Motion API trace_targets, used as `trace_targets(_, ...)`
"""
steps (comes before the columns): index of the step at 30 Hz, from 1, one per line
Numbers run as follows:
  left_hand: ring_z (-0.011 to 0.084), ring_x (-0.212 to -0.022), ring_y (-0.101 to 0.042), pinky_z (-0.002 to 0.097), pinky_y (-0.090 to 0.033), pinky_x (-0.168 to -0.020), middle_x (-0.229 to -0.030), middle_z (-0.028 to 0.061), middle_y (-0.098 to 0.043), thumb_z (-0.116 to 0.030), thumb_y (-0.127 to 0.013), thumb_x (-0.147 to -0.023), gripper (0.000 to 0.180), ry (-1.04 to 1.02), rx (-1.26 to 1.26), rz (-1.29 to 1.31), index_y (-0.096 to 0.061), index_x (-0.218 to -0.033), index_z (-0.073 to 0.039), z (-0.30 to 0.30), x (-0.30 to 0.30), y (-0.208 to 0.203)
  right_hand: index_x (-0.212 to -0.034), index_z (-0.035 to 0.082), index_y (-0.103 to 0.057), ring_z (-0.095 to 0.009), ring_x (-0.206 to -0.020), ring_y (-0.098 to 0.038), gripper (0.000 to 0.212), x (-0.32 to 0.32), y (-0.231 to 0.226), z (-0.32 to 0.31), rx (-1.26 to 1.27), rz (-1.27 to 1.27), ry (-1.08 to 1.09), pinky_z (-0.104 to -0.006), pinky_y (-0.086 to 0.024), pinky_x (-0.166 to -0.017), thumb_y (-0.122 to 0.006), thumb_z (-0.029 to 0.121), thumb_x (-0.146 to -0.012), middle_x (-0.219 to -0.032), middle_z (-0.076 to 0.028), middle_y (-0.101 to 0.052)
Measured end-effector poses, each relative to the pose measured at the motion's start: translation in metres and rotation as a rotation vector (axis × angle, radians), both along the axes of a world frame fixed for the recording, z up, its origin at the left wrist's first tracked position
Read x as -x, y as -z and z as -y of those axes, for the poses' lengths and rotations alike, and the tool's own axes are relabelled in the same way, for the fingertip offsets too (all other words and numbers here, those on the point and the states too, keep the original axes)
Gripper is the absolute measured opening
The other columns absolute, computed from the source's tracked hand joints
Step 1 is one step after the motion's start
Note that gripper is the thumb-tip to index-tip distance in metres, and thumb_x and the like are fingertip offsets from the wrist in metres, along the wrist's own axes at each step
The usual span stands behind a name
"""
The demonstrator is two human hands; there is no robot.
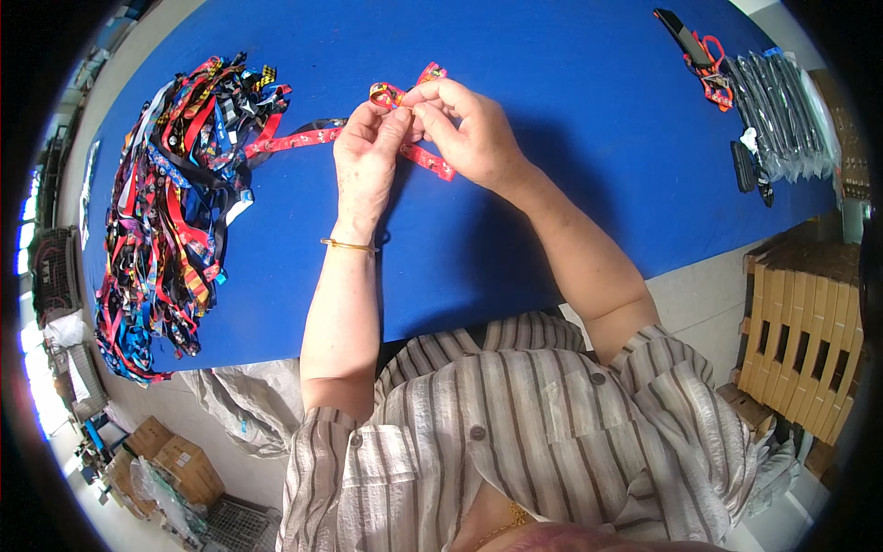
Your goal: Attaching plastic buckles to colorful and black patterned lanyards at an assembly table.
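Observation:
A red patterned ribbon strap (308, 140) runs from the heap on the left to my hands over the blue table. My left hand (368, 152) pinches the strap between thumb and fingers, where it bends into a small loop (386, 95). Close against it, my right hand (469, 129) also pinches the strap near the loop. One red end (429, 163) hangs below the fingers, and another red piece (432, 72) sticks up behind them. Whatever small part sits between the fingertips is hidden. A large heap of colourful straps (175, 202) lies on the table's left side.
At the far right of the blue table (589, 55) lie a black phone-like object (679, 35), a red strap (713, 78), a row of clear plastic-wrapped packs (782, 115) and a small black item (742, 166). Cardboard pieces (800, 340) stand at lower right, brown boxes (184, 469) at lower left.

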State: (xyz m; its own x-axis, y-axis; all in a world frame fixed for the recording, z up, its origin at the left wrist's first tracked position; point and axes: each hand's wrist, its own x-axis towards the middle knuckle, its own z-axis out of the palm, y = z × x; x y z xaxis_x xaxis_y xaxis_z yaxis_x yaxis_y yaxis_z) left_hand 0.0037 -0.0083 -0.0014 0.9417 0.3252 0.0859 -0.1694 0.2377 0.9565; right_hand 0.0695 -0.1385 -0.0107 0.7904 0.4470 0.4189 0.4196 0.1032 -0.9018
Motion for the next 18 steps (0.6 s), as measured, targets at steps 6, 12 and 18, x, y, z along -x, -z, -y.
trace_targets(6,0.0121,-0.077,-0.065,0.0258,-0.052,-0.075,-0.091,0.0059,-0.068,-0.013,-0.061,-0.097,0.014,0.038,0.060,-0.079,-0.064,-0.105,-0.002,-0.012,0.001,0.006,-0.096,0.002,-0.066,-0.008,-0.066,-0.065,0.011,-0.002,-0.025,0.014,0.115,0.011,0.174,-0.0228,-0.052,-0.060,-0.064,0.012,-0.093,-0.081,-0.006,-0.070)
trace_targets(12,0.0130,-0.073,-0.065,0.0263,-0.053,-0.072,-0.088,0.0066,-0.067,-0.012,-0.057,-0.099,0.012,0.179,0.069,0.004,-0.061,-0.099,-0.002,-0.017,0.000,0.012,-0.096,0.001,-0.069,-0.007,-0.081,-0.063,0.021,-0.018,-0.027,0.020,0.000,-0.272,0.067,-0.0242,-0.051,-0.071,-0.069,0.021,-0.091,-0.085,-0.005,-0.070)
trace_targets(18,0.0141,-0.071,-0.066,0.0278,-0.055,-0.069,-0.087,0.0087,-0.068,-0.013,-0.059,-0.098,0.013,0.308,0.029,-0.074,-0.060,-0.098,0.000,-0.012,0.000,0.007,-0.096,-0.002,-0.070,-0.009,-0.079,-0.063,0.026,-0.022,-0.020,0.023,0.173,-0.379,-0.139,-0.0244,-0.052,-0.072,-0.068,0.024,-0.092,-0.086,-0.005,-0.070)
